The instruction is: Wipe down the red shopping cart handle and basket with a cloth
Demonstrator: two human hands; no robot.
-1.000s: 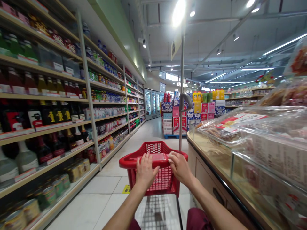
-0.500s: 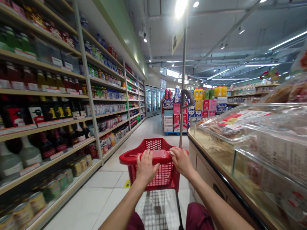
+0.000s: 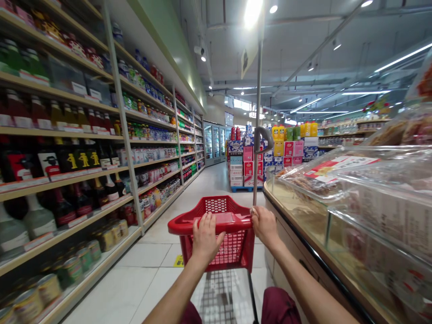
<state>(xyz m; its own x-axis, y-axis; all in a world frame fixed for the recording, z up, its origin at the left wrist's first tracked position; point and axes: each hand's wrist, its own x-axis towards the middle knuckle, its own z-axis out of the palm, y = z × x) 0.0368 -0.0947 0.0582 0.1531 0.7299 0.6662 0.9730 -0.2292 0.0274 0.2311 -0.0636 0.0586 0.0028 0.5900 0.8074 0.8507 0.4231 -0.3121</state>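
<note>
A red plastic shopping cart (image 3: 175, 225) stands in front of me, with a grid-walled basket. My left hand (image 3: 206, 236) rests over the middle of its handle (image 3: 232, 220), fingers draped across the bar and the thumb to the right. At the handle's right end is my right hand (image 3: 266, 225), its fingers curled in beside the lower part of a grey pole (image 3: 259, 90). A small whitish bit shows at those fingertips, too small to name. Whether the right hand touches the handle or the pole, I cannot tell.
Shelves (image 3: 81, 175) of bottles and cans line the left. Close on the right runs a glass-edged display counter (image 3: 297, 225) holding clear plastic packs (image 3: 337, 168). Ahead stand stacked drink boxes (image 3: 249, 166) on a blue pallet (image 3: 241, 189). Glass-door fridges (image 3: 216, 139) stand farther back.
My right hand has slid right along the handle to its end, near the pole. My left hand stays on the handle. The view has shifted slightly.
</note>
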